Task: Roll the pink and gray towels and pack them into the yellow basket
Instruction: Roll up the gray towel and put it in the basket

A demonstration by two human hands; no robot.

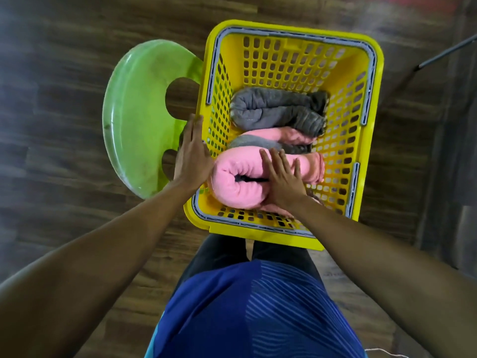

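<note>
The yellow basket (289,42) stands in front of me, seen from above. Inside lie several rolled towels: a gray roll (273,109) at the far side, another pink (289,134) and gray (255,143) one under it, and a thick pink roll (240,182) nearest me. My right hand (282,180) lies flat on the near pink roll, fingers straight, pressing it down. My left hand (192,153) rests with straight fingers against the basket's left rim, outside it.
A green plastic chair (134,115) stands left of the basket, partly under it. The floor (64,60) is dark wood planks. A dark stand leg (444,51) crosses the upper right. My legs and blue shirt fill the bottom.
</note>
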